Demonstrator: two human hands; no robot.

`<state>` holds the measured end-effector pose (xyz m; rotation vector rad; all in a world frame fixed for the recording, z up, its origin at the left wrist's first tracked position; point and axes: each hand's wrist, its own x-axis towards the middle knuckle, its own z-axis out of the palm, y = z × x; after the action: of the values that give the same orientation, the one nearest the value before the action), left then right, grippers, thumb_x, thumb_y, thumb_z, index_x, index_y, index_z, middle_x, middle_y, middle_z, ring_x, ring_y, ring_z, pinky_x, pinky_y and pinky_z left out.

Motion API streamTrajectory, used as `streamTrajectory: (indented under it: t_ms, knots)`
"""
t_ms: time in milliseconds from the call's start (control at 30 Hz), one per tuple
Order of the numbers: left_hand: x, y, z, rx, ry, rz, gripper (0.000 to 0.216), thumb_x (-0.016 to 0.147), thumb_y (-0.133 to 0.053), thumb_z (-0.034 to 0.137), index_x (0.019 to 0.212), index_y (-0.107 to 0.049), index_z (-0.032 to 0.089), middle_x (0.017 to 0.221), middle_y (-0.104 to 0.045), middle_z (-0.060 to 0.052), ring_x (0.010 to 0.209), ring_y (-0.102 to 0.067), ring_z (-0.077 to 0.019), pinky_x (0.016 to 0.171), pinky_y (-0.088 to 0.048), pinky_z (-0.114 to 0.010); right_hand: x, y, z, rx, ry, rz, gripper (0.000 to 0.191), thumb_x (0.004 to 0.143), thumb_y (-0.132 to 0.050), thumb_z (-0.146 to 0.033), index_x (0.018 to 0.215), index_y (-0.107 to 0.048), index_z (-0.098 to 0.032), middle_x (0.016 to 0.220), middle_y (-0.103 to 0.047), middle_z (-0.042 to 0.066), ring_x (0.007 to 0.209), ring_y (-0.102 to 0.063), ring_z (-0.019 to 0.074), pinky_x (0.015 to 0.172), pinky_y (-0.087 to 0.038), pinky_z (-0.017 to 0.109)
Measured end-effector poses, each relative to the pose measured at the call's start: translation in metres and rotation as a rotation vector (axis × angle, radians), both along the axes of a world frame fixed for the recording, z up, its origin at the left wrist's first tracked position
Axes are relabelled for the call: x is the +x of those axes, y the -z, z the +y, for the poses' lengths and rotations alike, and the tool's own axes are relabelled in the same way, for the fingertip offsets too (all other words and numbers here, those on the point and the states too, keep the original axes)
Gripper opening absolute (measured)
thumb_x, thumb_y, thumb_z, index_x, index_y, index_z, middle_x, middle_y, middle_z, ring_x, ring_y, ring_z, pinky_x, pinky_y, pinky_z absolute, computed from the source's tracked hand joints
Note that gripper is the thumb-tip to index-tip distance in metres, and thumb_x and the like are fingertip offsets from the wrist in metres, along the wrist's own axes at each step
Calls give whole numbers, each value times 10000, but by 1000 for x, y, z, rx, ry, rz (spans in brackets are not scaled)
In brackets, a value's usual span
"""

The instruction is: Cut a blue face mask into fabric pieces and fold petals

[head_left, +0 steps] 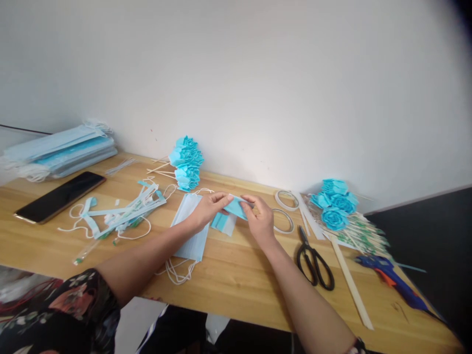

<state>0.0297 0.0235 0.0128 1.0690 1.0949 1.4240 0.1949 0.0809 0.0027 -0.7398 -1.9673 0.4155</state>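
Over the middle of the wooden table, my left hand (211,210) and my right hand (260,219) hold a small piece of light blue mask fabric (238,206) between them. Both pinch it with thumb and fingers, one at each end. Just beneath, blue and white cut fabric pieces (224,223) lie on the table. Under my left forearm rests a pleated face mask (191,241), its white ear loops trailing at both ends. To the right of my right hand are two rolls of tape (283,221) and black-handled scissors (313,261).
Blue fabric roses on sticks (187,162) lie by the wall, with more roses (335,204) at right. A blue glue gun (393,280) and a wooden strip (350,280) lie near the right edge. Left are mask scraps (125,211), a phone (61,196) and stacked masks (62,150).
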Motion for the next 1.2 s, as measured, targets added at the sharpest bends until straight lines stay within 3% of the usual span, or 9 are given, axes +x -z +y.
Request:
streamTrajectory:
  t_ms: [200,400,533,767,1200]
  knots:
    - [0,6,4,-4,-52,21,367,601,-787,460,705,-667,130,624,-613,3,586,-533,-113,574,-442,-238,0,1,-1,-25,-15,2,183,883,-583,-327,1009,-687,-245,904,-715,43,856,-658,206,794,-518,347]
    - [-4,9,6,-22,-98,-143,340,615,-786,441,730,-666,145,712,-652,-12,676,-595,-143,653,-507,-288,2,1,2,-384,-86,200,410,839,-629,-384,1220,-613,-233,999,-687,51,932,-643,206,847,-508,347]
    - [-7,12,7,-13,-110,-193,315,646,-777,421,748,-667,144,742,-659,-17,693,-601,-136,656,-513,-278,1,6,6,-540,-183,292,368,815,-647,-396,1135,-660,-214,1063,-696,65,968,-641,217,834,-514,338]
    - [-3,8,5,-39,-87,-162,354,598,-804,428,741,-664,137,724,-649,-16,689,-597,-137,622,-513,-270,1,7,6,-473,-115,245,237,838,-595,-404,852,-678,-183,799,-685,22,757,-624,178,690,-499,276]
    - [-1,7,7,-68,-95,-100,397,486,-855,409,671,-635,135,647,-615,14,624,-563,-108,595,-496,-245,5,5,10,-438,-97,245,222,823,-619,-394,788,-670,-181,722,-631,-3,684,-568,148,645,-455,250]
